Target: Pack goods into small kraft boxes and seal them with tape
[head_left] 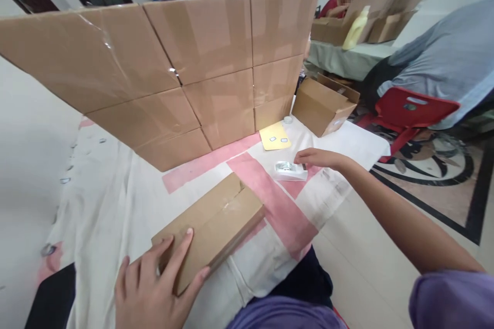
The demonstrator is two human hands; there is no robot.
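Observation:
A flat, closed cardboard box (216, 221) lies on the white and pink cloth (116, 200) in front of me. My left hand (154, 282) rests on its near corner, fingers spread over the top and thumb against its side. My right hand (318, 158) reaches out to the right and touches a clear tape dispenser (290, 170) lying on the cloth; its fingers curl over the dispenser's far end. A yellow card (275, 136) with two small white pieces on it lies just beyond the dispenser.
A tall wall of taped cardboard (173, 72) stands across the back of the cloth. An open small cardboard box (324, 105) sits at the back right. A red plastic chair (412, 113) stands on the patterned floor. Two people sit behind the wall.

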